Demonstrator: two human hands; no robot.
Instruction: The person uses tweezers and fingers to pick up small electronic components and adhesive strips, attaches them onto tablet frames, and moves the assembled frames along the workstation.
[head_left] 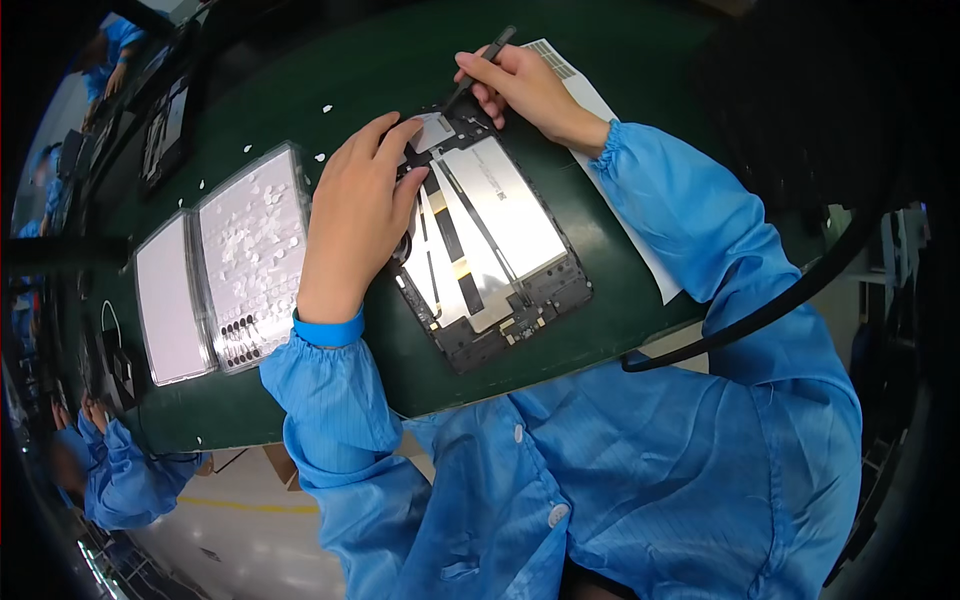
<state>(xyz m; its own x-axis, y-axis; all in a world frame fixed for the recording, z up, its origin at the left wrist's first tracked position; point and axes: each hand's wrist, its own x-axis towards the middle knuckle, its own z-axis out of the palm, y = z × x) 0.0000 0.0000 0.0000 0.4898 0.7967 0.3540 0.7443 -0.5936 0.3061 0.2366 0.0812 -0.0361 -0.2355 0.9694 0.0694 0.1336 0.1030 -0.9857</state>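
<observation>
An opened tablet (497,243) lies back side up on the dark green mat (350,70), showing silver battery cells, flat cables and a black frame. My left hand (355,215) rests flat on its left edge, fingertips touching a small silver plate near the top. My right hand (520,88) holds a thin black pen-like tool (480,67), its tip down on the tablet's upper edge. Both arms wear blue smock sleeves.
Left of the tablet lie two clear plastic trays (250,255), one dotted with small parts, and a plain one (170,300). A white sheet (640,250) lies under my right forearm. A black cable (780,300) curves at right. Other people's sleeves (130,480) show at the left.
</observation>
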